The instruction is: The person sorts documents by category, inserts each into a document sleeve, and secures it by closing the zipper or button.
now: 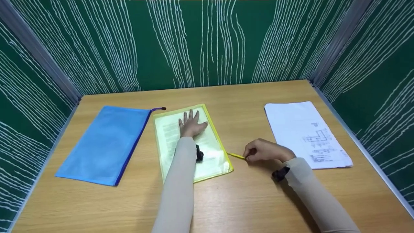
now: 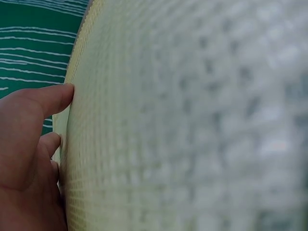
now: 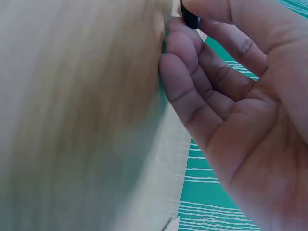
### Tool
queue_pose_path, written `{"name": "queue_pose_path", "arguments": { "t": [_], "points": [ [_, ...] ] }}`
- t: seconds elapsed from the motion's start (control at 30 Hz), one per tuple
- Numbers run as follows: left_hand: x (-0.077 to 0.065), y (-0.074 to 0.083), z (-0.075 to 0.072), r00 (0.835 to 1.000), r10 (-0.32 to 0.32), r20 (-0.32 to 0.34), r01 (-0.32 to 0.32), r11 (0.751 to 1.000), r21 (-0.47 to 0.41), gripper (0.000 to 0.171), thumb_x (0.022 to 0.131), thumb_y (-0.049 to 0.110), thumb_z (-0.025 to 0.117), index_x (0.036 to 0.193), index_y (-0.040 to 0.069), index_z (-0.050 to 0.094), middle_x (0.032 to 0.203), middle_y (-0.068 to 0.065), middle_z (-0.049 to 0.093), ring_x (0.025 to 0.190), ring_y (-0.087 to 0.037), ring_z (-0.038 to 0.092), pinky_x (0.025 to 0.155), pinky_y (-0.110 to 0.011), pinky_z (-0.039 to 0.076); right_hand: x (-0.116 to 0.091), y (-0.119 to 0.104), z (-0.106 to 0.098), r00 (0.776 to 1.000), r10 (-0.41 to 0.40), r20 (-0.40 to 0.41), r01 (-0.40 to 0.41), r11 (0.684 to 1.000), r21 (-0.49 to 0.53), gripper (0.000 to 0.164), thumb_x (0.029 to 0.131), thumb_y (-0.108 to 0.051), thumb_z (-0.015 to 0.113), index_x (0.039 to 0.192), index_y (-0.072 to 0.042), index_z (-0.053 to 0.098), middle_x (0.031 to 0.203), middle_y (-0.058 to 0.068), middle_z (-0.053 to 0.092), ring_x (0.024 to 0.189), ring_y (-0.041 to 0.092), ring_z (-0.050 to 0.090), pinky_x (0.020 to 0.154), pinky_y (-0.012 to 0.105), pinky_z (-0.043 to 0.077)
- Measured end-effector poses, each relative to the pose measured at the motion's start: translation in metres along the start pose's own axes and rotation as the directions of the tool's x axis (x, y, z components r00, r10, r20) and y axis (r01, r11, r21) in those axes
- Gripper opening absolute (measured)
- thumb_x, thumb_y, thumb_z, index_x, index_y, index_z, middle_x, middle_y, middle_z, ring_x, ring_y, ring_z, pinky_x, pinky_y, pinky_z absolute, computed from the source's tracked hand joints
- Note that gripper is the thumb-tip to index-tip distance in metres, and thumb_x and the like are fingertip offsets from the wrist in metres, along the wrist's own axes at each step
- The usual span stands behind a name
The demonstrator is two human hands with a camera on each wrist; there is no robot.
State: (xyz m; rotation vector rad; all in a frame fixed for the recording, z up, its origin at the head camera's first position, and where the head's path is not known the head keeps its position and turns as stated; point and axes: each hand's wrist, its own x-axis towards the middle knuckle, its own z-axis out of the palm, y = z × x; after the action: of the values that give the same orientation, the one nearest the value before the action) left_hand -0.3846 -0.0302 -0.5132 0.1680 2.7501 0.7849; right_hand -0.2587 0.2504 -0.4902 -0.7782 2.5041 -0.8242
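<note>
A clear mesh zip pouch with yellow edging (image 1: 213,165) lies on the table with a printed sheet showing through it. My left hand (image 1: 191,126) rests on its upper part with the fingers spread; the left wrist view has the mesh (image 2: 144,120) close up beside the fingers. From the pouch's right edge a yellow zipper pull (image 1: 237,156) stretches to my right hand (image 1: 266,150), which pinches its end between thumb and fingertips. In the right wrist view the pull's black tip (image 3: 190,18) shows at the fingertips.
A blue zip pouch (image 1: 103,145) with a dark blue zipper edge lies at the left. At the right is a stack of white paper (image 1: 288,119) with printed drawings, close to my right wrist. Green panels with white lines (image 1: 213,42) border the wooden table (image 1: 226,200).
</note>
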Motion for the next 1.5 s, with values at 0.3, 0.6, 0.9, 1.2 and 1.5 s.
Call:
{"name": "queue_pose_path", "arguments": {
  "t": [0.3, 0.6, 0.9, 1.2, 1.5],
  "points": [
    [-0.003, -0.003, -0.004, 1.0, 0.024, 0.005, -0.024, 1.0, -0.02, 0.073, 0.095, 0.053, 0.045, 0.155, 0.026, 0.015, 0.163, 0.0, -0.006, 0.149, -0.026, -0.015, 0.117, -0.051, -0.014, -0.009, -0.002, 0.001, 0.999, -0.026, 0.036, 0.026, 1.0, 0.007, 0.011, 0.083, -0.005, 0.069, 0.092, -0.01, 0.073, 0.091, 0.001, 0.071, 0.078, 0.003, 0.059, 0.071, 0.018, 0.05],
    [-0.004, -0.003, -0.005, 0.999, 0.045, 0.01, -0.044, 0.998, -0.033, 0.073, 0.094, 0.051, 0.047, 0.155, 0.025, 0.016, 0.163, -0.001, -0.005, 0.149, -0.027, -0.015, 0.117, -0.052, -0.014, -0.017, 0.002, 0.005, 0.997, -0.044, 0.06, 0.041, 0.998, 0.047, 0.012, 0.083, -0.003, 0.068, 0.092, -0.008, 0.073, 0.094, 0.004, 0.072, 0.079, 0.001, 0.059, 0.071, 0.018, 0.05],
    [-0.002, -0.006, -0.006, 0.999, 0.054, 0.006, -0.053, 0.998, -0.031, 0.073, 0.095, 0.051, 0.047, 0.155, 0.026, 0.016, 0.163, -0.001, -0.005, 0.149, -0.026, -0.015, 0.116, -0.052, -0.015, -0.024, 0.0, 0.003, 0.996, -0.038, 0.087, 0.035, 0.999, 0.034, 0.01, 0.082, -0.003, 0.069, 0.09, -0.008, 0.073, 0.091, 0.002, 0.072, 0.076, 0.0, 0.058, 0.069, 0.017, 0.05],
    [0.0, -0.008, -0.009, 0.999, 0.045, 0.009, -0.045, 0.999, -0.024, 0.073, 0.095, 0.05, 0.048, 0.155, 0.024, 0.017, 0.163, -0.002, -0.005, 0.148, -0.027, -0.016, 0.116, -0.053, -0.015, -0.034, 0.004, 0.006, 0.992, 0.045, 0.116, -0.053, 0.996, 0.073, 0.012, 0.08, -0.004, 0.069, 0.089, -0.011, 0.074, 0.086, -0.001, 0.071, 0.073, 0.002, 0.059, 0.066, 0.017, 0.05],
    [-0.002, -0.008, -0.007, 0.999, 0.046, -0.005, -0.047, 0.999, -0.023, 0.072, 0.094, 0.05, 0.048, 0.155, 0.024, 0.018, 0.163, -0.003, -0.005, 0.149, -0.028, -0.015, 0.116, -0.053, -0.013, -0.033, 0.005, 0.005, 0.991, 0.048, 0.125, -0.058, 0.996, 0.072, 0.013, 0.079, -0.004, 0.068, 0.088, -0.011, 0.074, 0.087, -0.003, 0.071, 0.073, 0.002, 0.058, 0.067, 0.017, 0.049]
  ]
}}
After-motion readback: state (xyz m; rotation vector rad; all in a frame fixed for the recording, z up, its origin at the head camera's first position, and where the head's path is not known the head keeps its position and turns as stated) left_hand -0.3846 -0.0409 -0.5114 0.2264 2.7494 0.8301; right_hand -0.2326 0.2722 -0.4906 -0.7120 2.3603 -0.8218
